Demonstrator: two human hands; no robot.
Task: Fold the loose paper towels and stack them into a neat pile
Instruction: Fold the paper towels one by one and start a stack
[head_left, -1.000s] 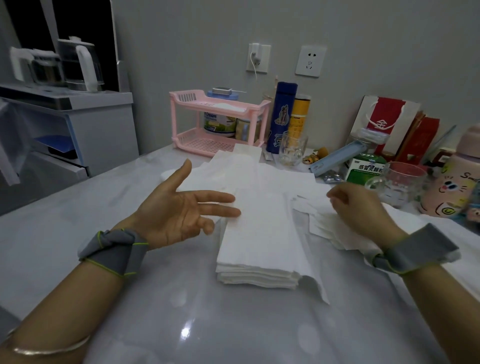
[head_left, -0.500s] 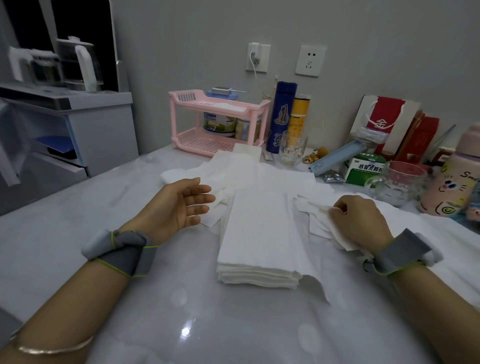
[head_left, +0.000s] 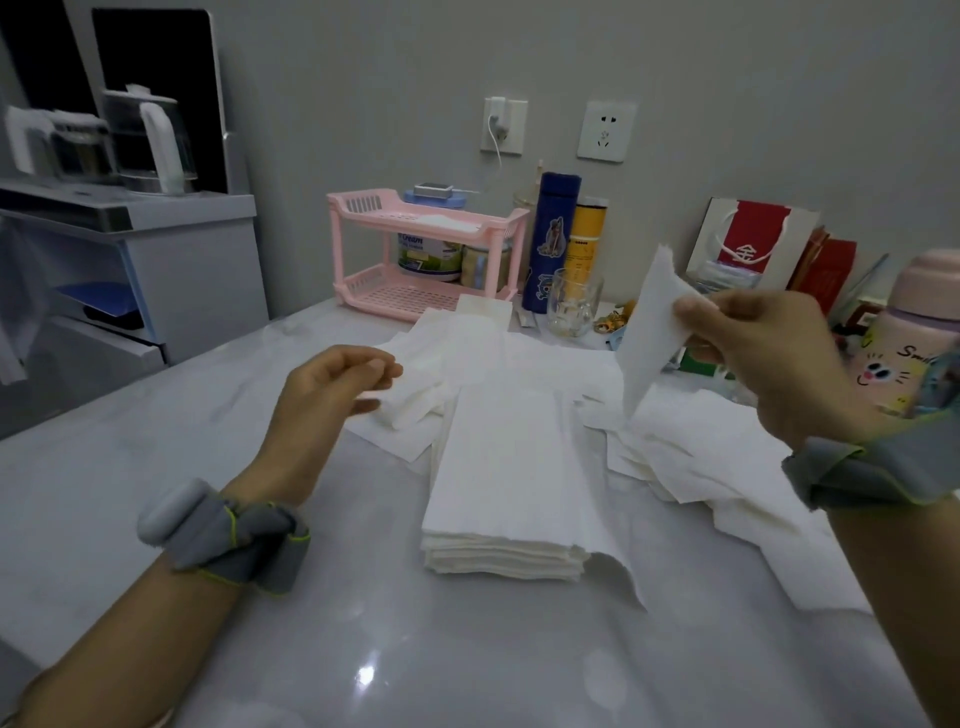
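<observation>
Head view: my right grip (head_left: 748, 353) pinches one loose sheet (head_left: 647, 338) above the right edge of the surface (head_left: 260, 597). The left grip (head_left: 332, 384) hovers, can't tell if it's holding anything. The folded pile (head_left: 498, 467) sits mid-surface. I'd catch the dangling corner with my left, match edges, then crease.

1. You have bare table (head_left: 363, 649) in front of the stack and along its left side, out to the left edge.
2. The stack of folded towels (head_left: 498, 467) stands mid-table; one sheet's corner sticks out at its near right.
3. Loose towels (head_left: 701, 452) cover the table right of the stack, close against it; more lie behind it and at its left rear.
4. Above that right-hand heap, a sheet (head_left: 649, 332) hangs from your right hand (head_left: 769, 358).
5. The back edge is crowded: pink rack (head_left: 415, 260), blue bottle (head_left: 553, 244), glass (head_left: 571, 306), paper bag (head_left: 748, 244), and a pink bottle (head_left: 909, 332) at far right.
6. A cabinet (head_left: 182, 270) stands beyond the table's left.
</observation>
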